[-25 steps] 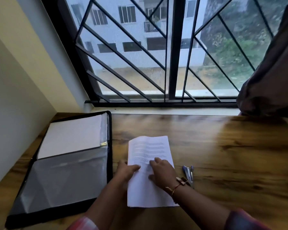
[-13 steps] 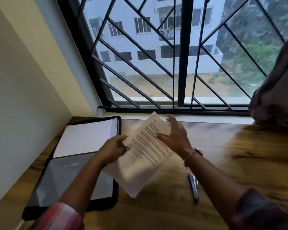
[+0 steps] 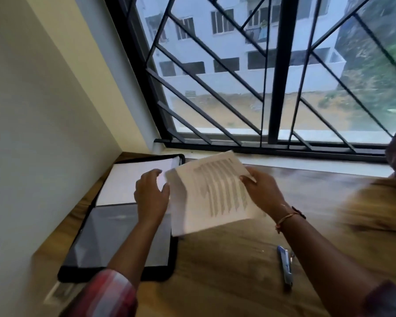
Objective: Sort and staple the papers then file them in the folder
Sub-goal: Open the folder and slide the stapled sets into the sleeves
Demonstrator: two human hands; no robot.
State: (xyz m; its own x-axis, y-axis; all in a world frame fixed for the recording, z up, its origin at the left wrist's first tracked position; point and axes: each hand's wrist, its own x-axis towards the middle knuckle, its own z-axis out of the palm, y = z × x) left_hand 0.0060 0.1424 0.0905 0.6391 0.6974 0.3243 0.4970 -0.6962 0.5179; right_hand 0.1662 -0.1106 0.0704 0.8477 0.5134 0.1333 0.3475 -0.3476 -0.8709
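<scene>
Filing looks under way: the right hand [image 3: 264, 193] pinches the white printed paper sheets [image 3: 210, 195] above the open black zip folder [image 3: 114, 236]. The left hand [image 3: 150, 197] meets their edge, its fingers' hold unclear. Next, they need sliding squarely into the folder.

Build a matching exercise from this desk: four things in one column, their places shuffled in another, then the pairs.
1 papers
2 folder
3 stapler
4 bracelet

A on the right wrist
B lying open beside the wall
C held up by the right hand
D lying on the table, untouched

Pairs: 1-C, 2-B, 3-D, 4-A
</scene>
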